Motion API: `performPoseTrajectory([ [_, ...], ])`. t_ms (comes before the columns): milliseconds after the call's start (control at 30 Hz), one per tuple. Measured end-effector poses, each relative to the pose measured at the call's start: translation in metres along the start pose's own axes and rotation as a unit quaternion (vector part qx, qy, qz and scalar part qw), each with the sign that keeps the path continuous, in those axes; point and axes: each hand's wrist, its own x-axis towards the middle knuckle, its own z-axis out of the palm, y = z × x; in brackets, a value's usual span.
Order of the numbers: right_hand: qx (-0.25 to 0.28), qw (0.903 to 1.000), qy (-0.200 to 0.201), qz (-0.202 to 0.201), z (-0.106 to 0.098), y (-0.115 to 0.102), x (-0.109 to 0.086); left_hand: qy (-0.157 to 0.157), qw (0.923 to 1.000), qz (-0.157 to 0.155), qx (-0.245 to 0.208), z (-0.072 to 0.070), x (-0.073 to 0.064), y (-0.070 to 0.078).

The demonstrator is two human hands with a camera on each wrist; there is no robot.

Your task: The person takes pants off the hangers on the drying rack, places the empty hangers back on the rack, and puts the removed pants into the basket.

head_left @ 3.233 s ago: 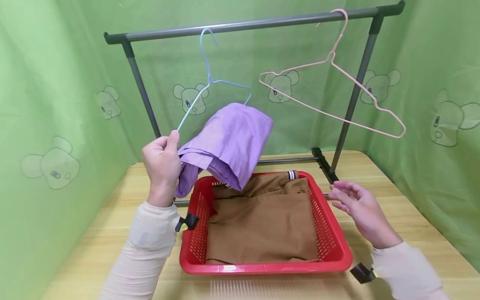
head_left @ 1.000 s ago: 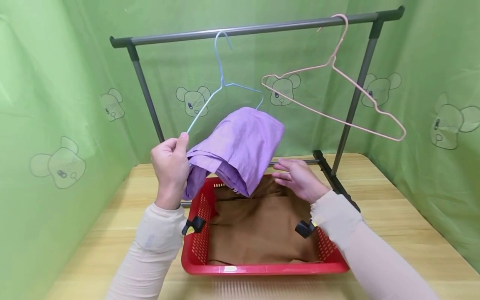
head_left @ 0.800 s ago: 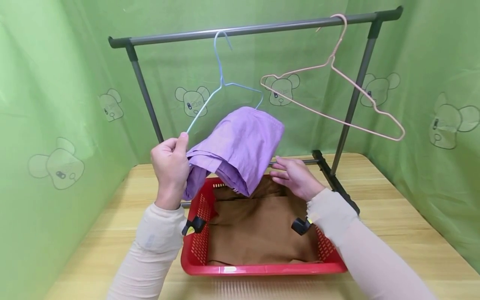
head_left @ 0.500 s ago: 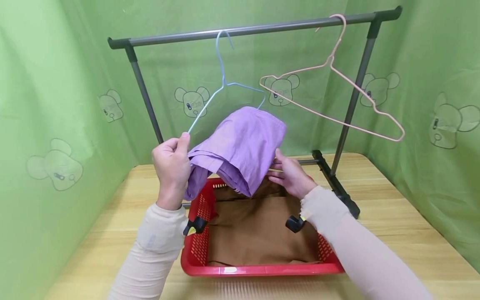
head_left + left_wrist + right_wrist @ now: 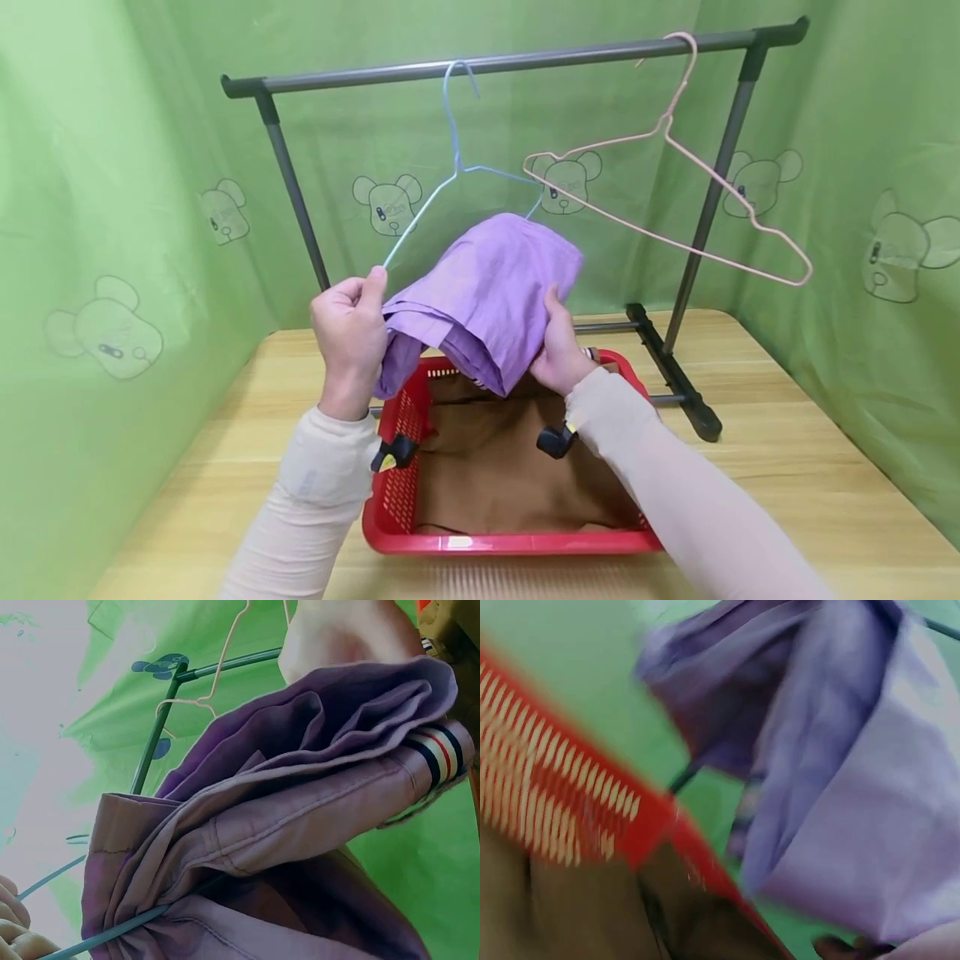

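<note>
My left hand (image 5: 351,333) grips the lower left corner of a light blue wire hanger (image 5: 454,133), thumb on top; its hook overlaps the rack's bar in the head view. Folded over the hanger's lower bar are purple trousers (image 5: 480,283), bunched at the left end beside that hand. A striped trim (image 5: 442,756) shows on them in the left wrist view. My right hand (image 5: 561,350) holds the trousers' right edge, thumb on the front and fingers hidden behind the cloth. In the right wrist view the purple cloth (image 5: 870,825) hangs beside the basket, somewhat blurred.
A red plastic basket (image 5: 480,543) stands below the hands, with folded brown clothing (image 5: 495,475) in it. The grey rack (image 5: 360,77) stands behind on the wooden table (image 5: 787,433). An unloaded pink hanger (image 5: 667,242) hangs at the bar's right. Green curtains surround the table.
My right hand has come from right of the basket, leftward to the trousers, and now holds their right edge. The left hand and blue hanger have shifted a little to the right.
</note>
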Motion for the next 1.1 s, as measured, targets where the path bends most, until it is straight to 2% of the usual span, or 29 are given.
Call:
performPoseTrajectory([
  [67,0.075,0.9964,-0.020,0.035,0.001,0.000,0.002,-0.001,1.0000,0.003,0.000,0.000,-0.001,0.000],
  [133,0.110,0.9913,-0.025,0.067,0.001,0.000,0.003,0.000,1.0000,0.006,0.004,0.000,-0.001,0.000],
  [300,0.109,0.9882,-0.026,0.105,0.003,-0.002,0.002,0.002,1.0000,0.008,0.003,-0.001,0.000,0.000],
  [500,0.107,0.9876,-0.029,0.111,0.008,-0.001,0.000,-0.004,1.0000,0.006,0.002,-0.002,-0.001,0.000],
  [700,0.135,0.9841,-0.025,0.112,0.013,-0.001,0.000,-0.007,0.9999,0.011,0.004,-0.002,-0.001,0.000],
  [900,0.171,0.9786,-0.039,0.108,0.016,-0.004,-0.001,-0.013,0.9999,0.008,0.002,0.001,-0.002,0.000],
  [1100,0.159,0.9821,-0.048,0.089,0.016,-0.005,-0.002,-0.014,0.9999,-0.007,0.007,0.001,-0.004,-0.003],
])
